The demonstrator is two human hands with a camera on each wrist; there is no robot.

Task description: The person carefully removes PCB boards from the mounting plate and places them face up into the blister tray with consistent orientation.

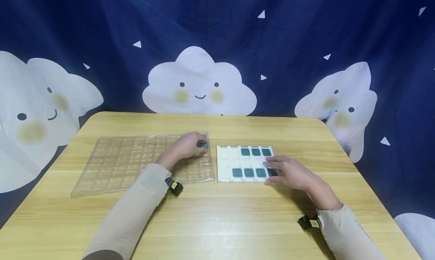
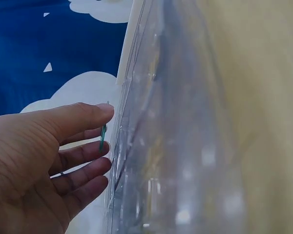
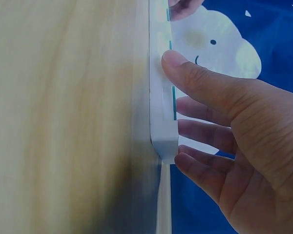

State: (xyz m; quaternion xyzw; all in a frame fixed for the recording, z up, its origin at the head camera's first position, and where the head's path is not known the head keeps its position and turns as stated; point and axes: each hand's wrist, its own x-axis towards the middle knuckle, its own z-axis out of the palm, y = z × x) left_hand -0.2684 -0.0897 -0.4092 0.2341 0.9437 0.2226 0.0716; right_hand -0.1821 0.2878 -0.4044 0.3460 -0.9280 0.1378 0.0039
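My left hand (image 1: 188, 145) is over the far right corner of a clear plastic tray (image 1: 124, 160) with many small compartments. Between its thumb and fingers it pinches a thin green square chip (image 2: 103, 137), seen edge-on in the left wrist view. To the right lies a white slotted tray (image 1: 223, 165). Three green chips (image 1: 256, 152) sit in its far row and several more chips (image 1: 249, 172) in the near row. My right hand (image 1: 293, 173) rests at the white tray's right end, fingers spread and relaxed, thumb at the front edge, partly covering the last near-row chip.
Both trays lie side by side on a light wooden table (image 1: 217, 218), a narrow gap between them. Behind the table hangs a dark blue curtain (image 1: 217, 22) with white clouds. Black cameras (image 1: 174, 186) are strapped to both wrists.
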